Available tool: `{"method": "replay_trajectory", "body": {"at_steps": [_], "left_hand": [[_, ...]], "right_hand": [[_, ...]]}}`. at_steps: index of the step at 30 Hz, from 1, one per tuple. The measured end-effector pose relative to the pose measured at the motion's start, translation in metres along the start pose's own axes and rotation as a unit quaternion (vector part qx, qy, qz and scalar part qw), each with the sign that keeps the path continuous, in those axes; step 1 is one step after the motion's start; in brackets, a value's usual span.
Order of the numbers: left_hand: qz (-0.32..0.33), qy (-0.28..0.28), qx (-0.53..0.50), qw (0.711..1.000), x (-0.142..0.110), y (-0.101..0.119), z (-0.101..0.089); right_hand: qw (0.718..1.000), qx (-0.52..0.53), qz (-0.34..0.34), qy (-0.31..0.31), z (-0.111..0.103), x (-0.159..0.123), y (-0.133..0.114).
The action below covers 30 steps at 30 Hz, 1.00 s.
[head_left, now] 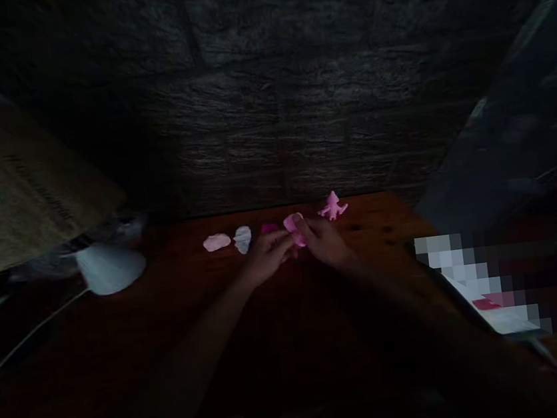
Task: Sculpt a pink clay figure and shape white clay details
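Observation:
Both hands meet over the wooden table around a soft pink piece [291,223] that looks like modelling clay. My right hand [328,240] is closed on it, with the thumb pressed against its face. The fingers of my left hand [266,257] pinch its lower left edge. Just behind the left fingers lies a magenta lump [269,227], partly hidden. To the left rest a flattened white piece [242,239] and a flattened pale pink piece [216,242]. A small pink figure with stuck-out limbs [332,207] stands beyond my right hand.
A lamp with a white conical base [111,268] and a large tan shade [23,177] stands at left. A lit phone-like screen [512,320], partly pixelated, lies at right with a cable. A dark brick wall [276,102] rises behind the wooden table [177,294].

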<state>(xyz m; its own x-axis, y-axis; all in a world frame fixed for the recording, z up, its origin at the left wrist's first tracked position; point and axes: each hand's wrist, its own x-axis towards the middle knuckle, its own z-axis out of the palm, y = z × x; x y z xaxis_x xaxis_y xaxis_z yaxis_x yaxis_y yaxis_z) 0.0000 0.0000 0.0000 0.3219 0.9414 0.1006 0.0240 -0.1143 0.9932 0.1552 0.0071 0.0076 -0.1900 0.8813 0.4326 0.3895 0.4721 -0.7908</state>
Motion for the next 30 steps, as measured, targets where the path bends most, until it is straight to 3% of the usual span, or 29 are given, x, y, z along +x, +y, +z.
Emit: {"method": "replay_trajectory", "body": {"at_steps": [4, 13, 17, 24, 30], "left_hand": [[-0.002, 0.012, 0.01, 1.0, 0.001, -0.005, 0.0], [0.017, -0.087, 0.051, 0.995, 0.003, -0.004, -0.003], [0.01, -0.064, 0.016, 0.998, 0.004, -0.003, -0.002], [-0.004, -0.002, -0.011, 1.0, 0.005, -0.007, -0.002], [0.002, 0.026, -0.017, 1.0, 0.008, -0.012, 0.001]], "right_hand": [[1.0, 0.012, 0.002, -0.018, -0.003, -0.002, -0.002], [0.998, 0.028, 0.057, -0.003, 0.001, -0.003, 0.001], [0.995, 0.069, 0.069, 0.016, 0.0, -0.001, 0.003], [0.967, 0.227, 0.107, -0.048, -0.006, 0.003, 0.0], [0.964, 0.241, 0.108, -0.036, -0.009, 0.004, -0.002]]}}
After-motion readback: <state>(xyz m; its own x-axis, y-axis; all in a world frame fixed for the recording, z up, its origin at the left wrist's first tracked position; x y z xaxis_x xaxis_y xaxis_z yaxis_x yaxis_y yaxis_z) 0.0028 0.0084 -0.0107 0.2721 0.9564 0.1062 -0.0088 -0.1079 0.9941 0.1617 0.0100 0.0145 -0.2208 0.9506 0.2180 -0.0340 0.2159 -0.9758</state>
